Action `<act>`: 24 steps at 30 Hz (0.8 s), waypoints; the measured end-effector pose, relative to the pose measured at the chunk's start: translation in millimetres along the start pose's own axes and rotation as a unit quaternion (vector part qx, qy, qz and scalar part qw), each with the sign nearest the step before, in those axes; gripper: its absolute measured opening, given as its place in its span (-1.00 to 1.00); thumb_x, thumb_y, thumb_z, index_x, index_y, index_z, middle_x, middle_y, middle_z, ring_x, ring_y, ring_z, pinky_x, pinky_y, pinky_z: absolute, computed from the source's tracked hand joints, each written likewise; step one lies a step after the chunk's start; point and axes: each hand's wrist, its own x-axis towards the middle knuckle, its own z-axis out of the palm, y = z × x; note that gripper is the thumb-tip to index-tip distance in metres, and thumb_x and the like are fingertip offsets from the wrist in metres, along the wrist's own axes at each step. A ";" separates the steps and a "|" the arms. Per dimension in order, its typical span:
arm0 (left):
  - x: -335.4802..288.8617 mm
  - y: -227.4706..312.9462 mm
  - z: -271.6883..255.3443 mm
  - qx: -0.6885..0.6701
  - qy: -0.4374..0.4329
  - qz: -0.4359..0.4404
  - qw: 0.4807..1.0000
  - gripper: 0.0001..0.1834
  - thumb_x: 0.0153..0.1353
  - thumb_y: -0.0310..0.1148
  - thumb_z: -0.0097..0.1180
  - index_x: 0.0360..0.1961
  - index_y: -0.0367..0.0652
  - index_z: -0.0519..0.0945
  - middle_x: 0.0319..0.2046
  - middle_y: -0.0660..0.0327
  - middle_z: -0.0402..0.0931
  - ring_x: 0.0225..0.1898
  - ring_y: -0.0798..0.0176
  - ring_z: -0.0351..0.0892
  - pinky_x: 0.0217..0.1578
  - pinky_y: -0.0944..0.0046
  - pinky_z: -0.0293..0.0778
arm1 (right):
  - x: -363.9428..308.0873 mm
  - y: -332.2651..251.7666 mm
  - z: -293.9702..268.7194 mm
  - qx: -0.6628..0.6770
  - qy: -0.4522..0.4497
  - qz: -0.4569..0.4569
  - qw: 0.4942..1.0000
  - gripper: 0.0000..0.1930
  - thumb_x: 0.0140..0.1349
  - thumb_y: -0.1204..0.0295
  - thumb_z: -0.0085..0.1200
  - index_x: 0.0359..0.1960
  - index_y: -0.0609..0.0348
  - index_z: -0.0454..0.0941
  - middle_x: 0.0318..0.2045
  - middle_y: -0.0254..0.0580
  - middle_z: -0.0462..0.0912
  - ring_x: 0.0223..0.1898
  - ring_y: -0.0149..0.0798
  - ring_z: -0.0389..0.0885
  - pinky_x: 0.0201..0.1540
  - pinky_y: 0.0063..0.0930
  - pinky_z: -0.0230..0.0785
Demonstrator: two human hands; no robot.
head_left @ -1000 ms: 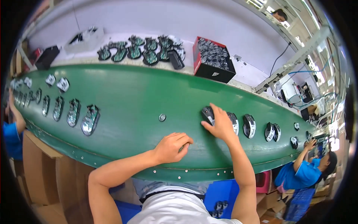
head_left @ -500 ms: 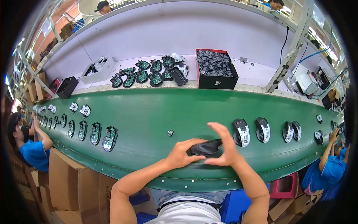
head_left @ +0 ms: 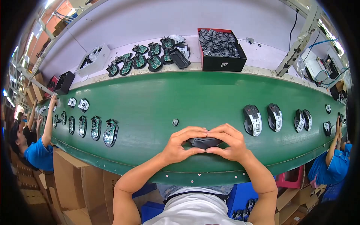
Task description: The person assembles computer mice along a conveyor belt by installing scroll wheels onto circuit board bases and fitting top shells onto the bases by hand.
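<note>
My left hand (head_left: 181, 145) and my right hand (head_left: 230, 142) grip a black computer mouse (head_left: 206, 143) from both ends, just above the near part of the green belt (head_left: 150, 101). Fingers lie along its far side and thumbs along its near side, with the fingertips almost meeting. Both ends of the mouse are hidden by my hands. Beyond my left hand, a small round dark part (head_left: 175, 122) with a pale middle lies on the belt. To the right of my hands sits a black and silver mouse (head_left: 252, 120), with another mouse (head_left: 275, 117) beside it.
At left, mouse bases with green circuit boards (head_left: 110, 132) form a row. The back shelf carries more boards (head_left: 155, 63), a black box of small dark parts (head_left: 224, 63) and a white bin (head_left: 93, 64). Co-workers in blue shirts (head_left: 39, 154) flank the belt; cardboard boxes (head_left: 67, 180) stand at lower left.
My right hand, spread and apart from the mouse before, has closed on its right end. The view has tilted down. The left co-worker's arm now reaches farther over the belt.
</note>
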 end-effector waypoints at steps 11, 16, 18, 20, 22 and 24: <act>2.1 15.5 -4.4 -0.156 -0.015 -0.003 0.988 -0.50 -0.01 -0.49 0.49 0.01 -0.27 0.61 0.04 0.02 0.45 0.19 -0.04 0.49 0.19 0.02 0.47 | 3.0 -8.2 1.9 0.048 0.012 -0.021 0.999 -0.49 -0.17 0.38 0.54 -0.13 0.22 0.63 -0.19 -0.13 0.70 -0.19 -0.10 0.71 -0.15 -0.30 0.58; 0.0 12.8 1.7 -0.037 -0.033 0.042 0.998 -0.47 -0.06 -0.43 0.55 -0.03 -0.22 0.60 0.02 -0.05 0.43 0.12 -0.12 0.54 0.14 -0.09 0.49 | -1.6 -9.5 5.6 0.023 0.003 -0.033 0.999 -0.53 -0.20 0.41 0.53 -0.18 0.20 0.66 -0.19 -0.17 0.72 -0.20 -0.11 0.71 -0.14 -0.30 0.60; -3.0 10.8 1.7 -0.042 -0.025 0.035 0.998 -0.47 -0.07 -0.43 0.56 -0.04 -0.21 0.60 -0.01 -0.03 0.44 0.09 -0.10 0.56 0.10 -0.07 0.53 | -1.8 -9.7 6.0 0.017 0.007 -0.035 0.999 -0.53 -0.20 0.41 0.53 -0.17 0.19 0.66 -0.20 -0.19 0.72 -0.22 -0.12 0.71 -0.17 -0.32 0.60; -4.3 11.0 1.7 -0.050 -0.024 0.033 0.998 -0.47 -0.07 -0.42 0.55 -0.04 -0.20 0.60 -0.03 -0.02 0.44 0.08 -0.09 0.56 0.09 -0.07 0.53 | -2.1 -10.8 5.7 0.010 0.011 -0.037 0.999 -0.52 -0.20 0.40 0.53 -0.17 0.19 0.66 -0.20 -0.20 0.72 -0.24 -0.14 0.70 -0.19 -0.33 0.59; -4.9 11.6 1.5 -0.058 -0.024 0.032 0.998 -0.48 -0.06 -0.41 0.55 -0.05 -0.19 0.60 -0.04 0.00 0.44 0.07 -0.08 0.57 0.08 -0.07 0.54 | -2.1 -13.2 4.9 -0.003 -0.002 -0.025 1.000 -0.52 -0.21 0.41 0.52 -0.17 0.18 0.67 -0.20 -0.23 0.71 -0.28 -0.16 0.69 -0.26 -0.35 0.57; -4.4 11.5 1.3 -0.053 -0.025 0.033 0.998 -0.48 -0.06 -0.41 0.55 -0.05 -0.18 0.59 -0.07 0.02 0.45 0.06 -0.07 0.58 0.07 -0.06 0.55 | -2.7 -15.5 5.1 -0.013 -0.004 -0.022 1.000 -0.51 -0.22 0.41 0.52 -0.16 0.17 0.66 -0.20 -0.24 0.71 -0.29 -0.17 0.69 -0.27 -0.36 0.56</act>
